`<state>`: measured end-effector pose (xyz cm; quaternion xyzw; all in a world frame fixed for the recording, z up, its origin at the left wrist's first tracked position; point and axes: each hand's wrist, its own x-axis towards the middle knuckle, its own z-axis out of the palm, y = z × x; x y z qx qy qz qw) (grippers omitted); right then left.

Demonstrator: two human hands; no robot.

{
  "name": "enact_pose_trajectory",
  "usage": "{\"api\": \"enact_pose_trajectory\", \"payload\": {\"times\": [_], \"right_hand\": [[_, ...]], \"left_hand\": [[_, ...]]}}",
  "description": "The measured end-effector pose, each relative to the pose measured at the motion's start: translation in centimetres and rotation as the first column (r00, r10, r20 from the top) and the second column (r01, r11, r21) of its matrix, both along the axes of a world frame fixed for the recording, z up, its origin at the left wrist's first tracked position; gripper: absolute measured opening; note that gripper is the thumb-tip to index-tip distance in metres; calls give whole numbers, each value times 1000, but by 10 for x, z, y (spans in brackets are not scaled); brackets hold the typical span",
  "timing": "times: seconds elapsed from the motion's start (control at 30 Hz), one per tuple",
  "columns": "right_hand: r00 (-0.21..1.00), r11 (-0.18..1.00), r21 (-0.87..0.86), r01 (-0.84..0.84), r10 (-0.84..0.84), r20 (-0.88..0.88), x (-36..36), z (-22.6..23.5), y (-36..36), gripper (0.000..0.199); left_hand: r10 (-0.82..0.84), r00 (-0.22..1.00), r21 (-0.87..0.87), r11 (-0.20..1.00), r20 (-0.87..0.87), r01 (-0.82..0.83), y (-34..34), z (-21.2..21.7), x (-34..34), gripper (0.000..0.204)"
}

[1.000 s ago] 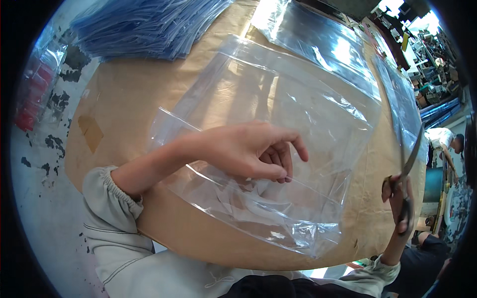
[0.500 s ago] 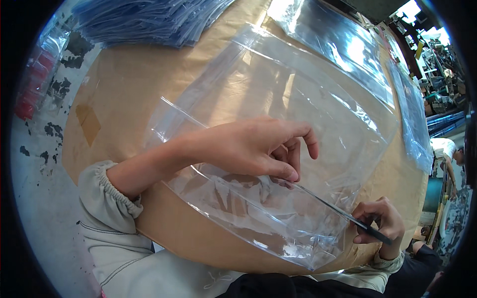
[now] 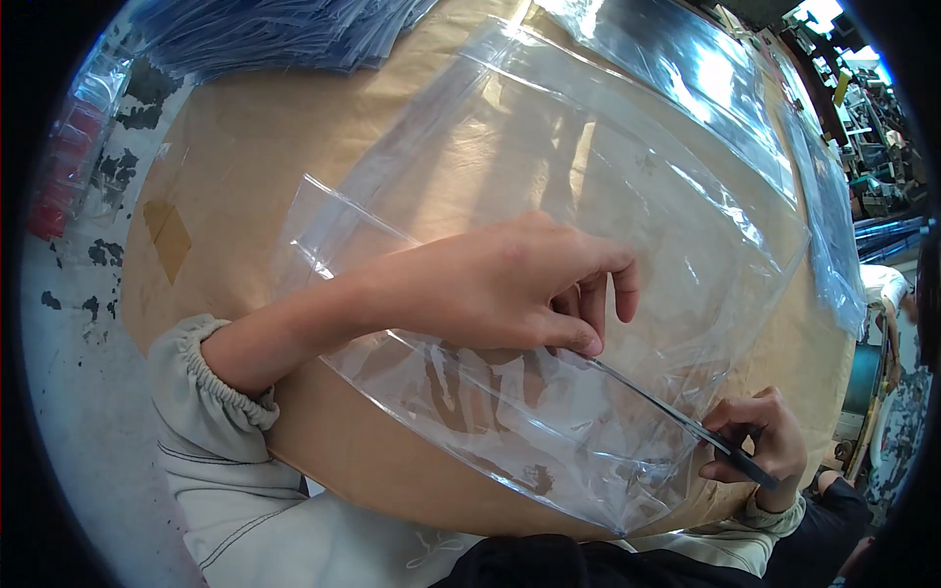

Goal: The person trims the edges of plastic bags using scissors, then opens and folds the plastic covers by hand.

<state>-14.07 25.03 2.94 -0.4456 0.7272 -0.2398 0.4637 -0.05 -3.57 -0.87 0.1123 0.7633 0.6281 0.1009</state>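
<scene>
A large clear plastic bag [image 3: 647,245] lies across the brown-covered table in front of me, its near part creased and shiny. My left hand [image 3: 520,284] reaches over it from the left, thumb and fingertips pinched on the plastic near the middle. At that pinch ends the long thin metal blade of a pair of scissors [image 3: 652,400], seen nearly edge-on. My right hand [image 3: 760,431], low on the right, is closed around their black handle. Whether the blades are apart is hard to make out, and the left fingertips partly hide the tip.
A thick stack of bluish plastic bags [image 3: 284,34] rests at the far left. More clear sheets [image 3: 706,78] lie at the far right. Brown tape [image 3: 169,240] marks the table cover [image 3: 235,176]. A packet with red contents [image 3: 69,167] is at left; another person [image 3: 887,294] is at right.
My left hand has shifted slightly right along with the scissors and right hand. The bag and far stacks appear a little displaced as the view shifts.
</scene>
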Motion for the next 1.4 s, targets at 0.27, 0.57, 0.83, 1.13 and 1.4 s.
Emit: {"api": "enact_pose_trajectory", "payload": {"times": [0.27, 0.57, 0.83, 1.13, 1.4], "right_hand": [[999, 1000, -29, -13, 11, -51, 2, -2, 3, 28], [993, 993, 76, 86, -91, 71, -3, -4, 0, 34], [975, 994, 12, 106, -106, 195, 2, 0, -9, 40], [986, 997, -2, 75, -74, 149, 0, -5, -6, 34], [997, 998, -26, 59, -57, 47, 2, -4, -7, 31]], "left_hand": [[41, 998, -3, 999, 40, -41, 2, 2, 2, 16], [-74, 926, -375, 924, -371, -77, -5, 22, 9, 16], [-129, 991, -237, 964, -23, 120, -20, 13, 7, 10], [-88, 993, -154, 983, 76, 99, -17, 8, 3, 15], [-105, 993, -213, 971, 44, 112, -17, 8, 2, 16]]}}
